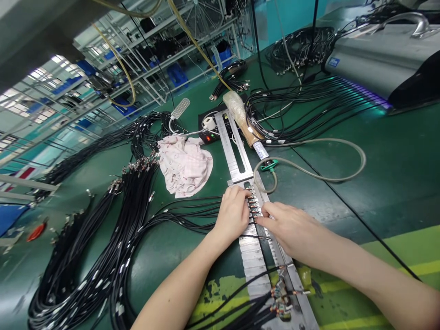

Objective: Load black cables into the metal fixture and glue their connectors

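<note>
A long metal fixture [252, 261] with a row of slots runs down the bench in front of me. Several thin black cables [192, 212] come in from the left, their metal-tipped ends [254, 201] lying side by side in the slots. My left hand [233, 208] lies over the left side of the fixture, fingers bent and closed on a black cable. From the right, my right hand [280, 224] pinches near that cable's end, thumb and forefinger together at the slots. The fingers partly hide the tip. More cable ends [282, 298] lie heaped on the near part of the fixture.
Thick bundles of black cable [130, 215] cover the left of the bench. A pink cloth [185, 165], a small lamp [180, 109] and a dispensing syringe [261, 150] with a looped hose [360, 158] lie beyond. A grey machine [374, 57] glows purple at back right.
</note>
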### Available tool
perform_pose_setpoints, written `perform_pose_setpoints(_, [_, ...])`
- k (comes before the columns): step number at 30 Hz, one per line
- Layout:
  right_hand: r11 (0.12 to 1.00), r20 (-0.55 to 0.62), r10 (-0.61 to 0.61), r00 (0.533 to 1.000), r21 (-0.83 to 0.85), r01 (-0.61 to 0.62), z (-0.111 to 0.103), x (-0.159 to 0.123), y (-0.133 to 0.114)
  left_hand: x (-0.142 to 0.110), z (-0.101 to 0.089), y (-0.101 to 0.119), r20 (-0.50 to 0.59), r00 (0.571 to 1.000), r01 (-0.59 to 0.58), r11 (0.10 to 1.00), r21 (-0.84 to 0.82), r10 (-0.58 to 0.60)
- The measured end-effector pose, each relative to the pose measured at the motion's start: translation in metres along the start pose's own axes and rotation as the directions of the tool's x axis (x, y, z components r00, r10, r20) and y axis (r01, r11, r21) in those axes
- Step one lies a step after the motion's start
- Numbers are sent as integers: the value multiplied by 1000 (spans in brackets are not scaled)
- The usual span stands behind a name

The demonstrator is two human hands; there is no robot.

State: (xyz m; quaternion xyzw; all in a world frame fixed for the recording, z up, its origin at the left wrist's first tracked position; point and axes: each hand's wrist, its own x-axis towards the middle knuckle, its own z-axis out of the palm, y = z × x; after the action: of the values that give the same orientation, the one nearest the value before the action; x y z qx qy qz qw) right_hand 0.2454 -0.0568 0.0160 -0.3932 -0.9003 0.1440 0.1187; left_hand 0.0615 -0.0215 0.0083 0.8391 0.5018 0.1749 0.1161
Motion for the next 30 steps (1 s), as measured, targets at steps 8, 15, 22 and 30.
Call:
perform_pose_setpoints(8, [1000,-15,-15,1000,-19,15,0,-1,-1,-6,-3,-4,-45,999,-10,1000,-19,9])
perform_pose_setpoints(15, [1000,-16,-9,1000,-12,9,1,-2,0,12,-11,-18,84,987,-138,990,4,138])
perform_pose_setpoints(22, [1000,-16,-10,1000,-16,10,-1,-2,-2,16,-14,-18,97,983,-156,988,9,154])
perform_pose_setpoints(30, [999,-46,-24,999,-25,23,1,-2,-1,5,-6,-16,-11,992,-123,992,-35,123])
